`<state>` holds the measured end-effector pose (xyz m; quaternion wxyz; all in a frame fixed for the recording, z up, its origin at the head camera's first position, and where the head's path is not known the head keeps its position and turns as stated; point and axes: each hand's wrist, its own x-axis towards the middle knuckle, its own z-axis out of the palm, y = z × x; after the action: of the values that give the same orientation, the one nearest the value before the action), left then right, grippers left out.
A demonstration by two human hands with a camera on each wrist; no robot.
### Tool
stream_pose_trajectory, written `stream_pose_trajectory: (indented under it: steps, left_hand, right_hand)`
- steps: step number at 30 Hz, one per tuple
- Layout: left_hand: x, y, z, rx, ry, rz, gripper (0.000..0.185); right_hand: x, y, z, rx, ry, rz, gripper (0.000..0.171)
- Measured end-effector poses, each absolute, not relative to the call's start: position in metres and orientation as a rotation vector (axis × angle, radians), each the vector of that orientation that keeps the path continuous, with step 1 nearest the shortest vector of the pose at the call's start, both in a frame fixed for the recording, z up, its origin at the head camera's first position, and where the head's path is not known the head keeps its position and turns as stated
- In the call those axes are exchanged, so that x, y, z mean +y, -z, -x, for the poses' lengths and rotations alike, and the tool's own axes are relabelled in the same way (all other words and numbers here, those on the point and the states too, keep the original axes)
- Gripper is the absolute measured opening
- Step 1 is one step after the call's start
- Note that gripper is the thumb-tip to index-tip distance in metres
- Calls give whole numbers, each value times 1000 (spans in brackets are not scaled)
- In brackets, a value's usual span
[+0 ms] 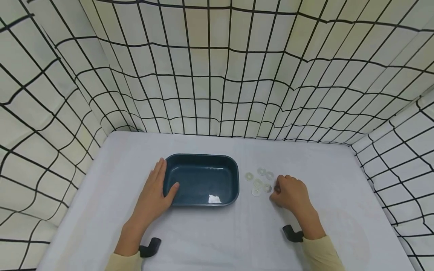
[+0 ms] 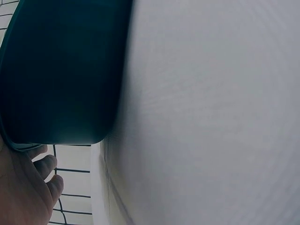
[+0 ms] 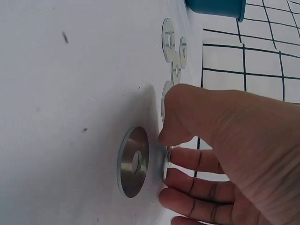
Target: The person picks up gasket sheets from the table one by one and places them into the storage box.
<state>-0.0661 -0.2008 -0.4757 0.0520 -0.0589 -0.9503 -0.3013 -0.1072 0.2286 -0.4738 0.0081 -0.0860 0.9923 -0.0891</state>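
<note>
Pale skin of the right hand point(image 1: 292, 194) curls at the near right, thumb and fingertips point(image 3: 180, 159) pinching the edge of a flat metal washer point(image 3: 166, 164) against the white tablecloth point(image 1: 217, 241). Another steel washer point(image 3: 133, 161), round with a centre hole, lies just beside those fingertips. Beyond them a loose cluster of washers point(image 1: 259, 180) rests on the cloth. Left of the cluster sits a dark teal rectangular tray point(image 1: 202, 180) with rounded corners; a small glare spot shows on its glossy floor. The left hand point(image 1: 154, 196) lies flat with straight fingers along the tray's left wall, thumb hooked over the rim.
</note>
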Motion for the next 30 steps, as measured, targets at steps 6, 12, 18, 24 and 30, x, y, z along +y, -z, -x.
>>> stream_pose_trajectory:
  steps: [6, 12, 18, 24, 30]
  left_hand:
    - [-201, 480, 67, -2883, 909, 185, 88]
    - [-202, 481, 67, -2903, 937, 162, 89]
    - [-202, 480, 67, -2908, 943, 164, 88]
    - [-202, 479, 65, -2898, 940, 164, 87]
    - [-201, 479, 66, -2894, 917, 169, 85]
  right_hand:
    - [229, 475, 105, 3095, 414, 279, 23]
    - [221, 467, 104, 3152, 531, 402, 21]
    - [206, 453, 100, 3184, 625, 524, 19]
    - [191, 446, 98, 3158, 658, 563, 23]
    - [174, 440, 95, 3161, 722, 678, 24]
